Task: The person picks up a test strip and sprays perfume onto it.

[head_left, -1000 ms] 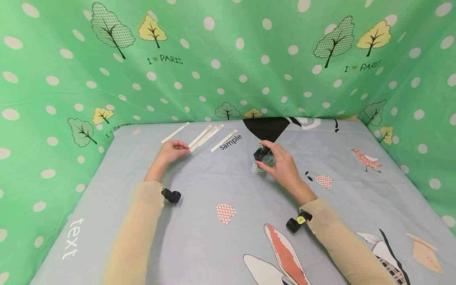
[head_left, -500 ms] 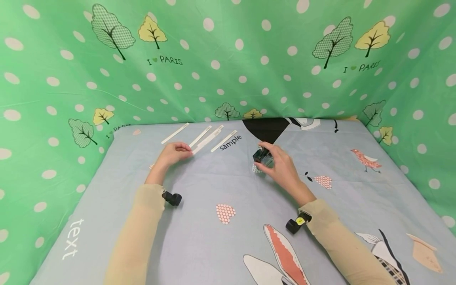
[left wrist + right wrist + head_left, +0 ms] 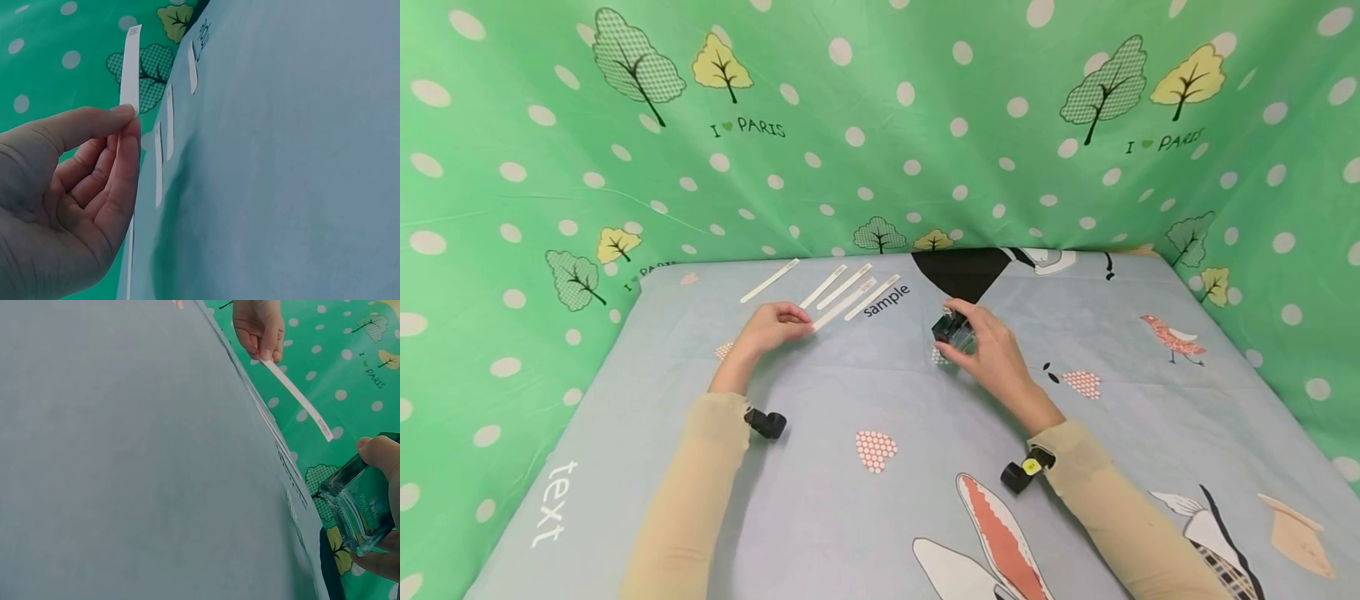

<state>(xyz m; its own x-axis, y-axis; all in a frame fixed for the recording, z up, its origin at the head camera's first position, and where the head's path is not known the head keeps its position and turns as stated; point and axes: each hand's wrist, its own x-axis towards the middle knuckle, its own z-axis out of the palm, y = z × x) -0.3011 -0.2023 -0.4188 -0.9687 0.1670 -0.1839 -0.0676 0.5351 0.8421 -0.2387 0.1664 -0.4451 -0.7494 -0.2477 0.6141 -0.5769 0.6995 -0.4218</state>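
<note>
Between thumb and fingertips, my left hand (image 3: 772,325) pinches one end of a white paper test strip (image 3: 130,69). The strip slants up and to the right, its small printed end farthest from the fingers. To the right, my right hand (image 3: 996,350) grips a small glass perfume bottle (image 3: 359,506) with dark parts and the word Paris on it. The bottle is tilted and faces the left hand, with a gap between it and the strip. Several more white strips (image 3: 770,281) lie in a slanted row at the back of the table, close beyond the left hand.
The table (image 3: 820,500) is spread with a blue-grey printed cloth. A green dotted curtain (image 3: 880,108) hangs behind and at both sides. The printed word sample (image 3: 887,300) lies by the rightmost strip. Each wrist carries a black camera (image 3: 765,423).
My left hand has moved a little right and nearer me with its strip, which now overlaps the space between the two right-hand strips. The right hand and bottle stay almost still.
</note>
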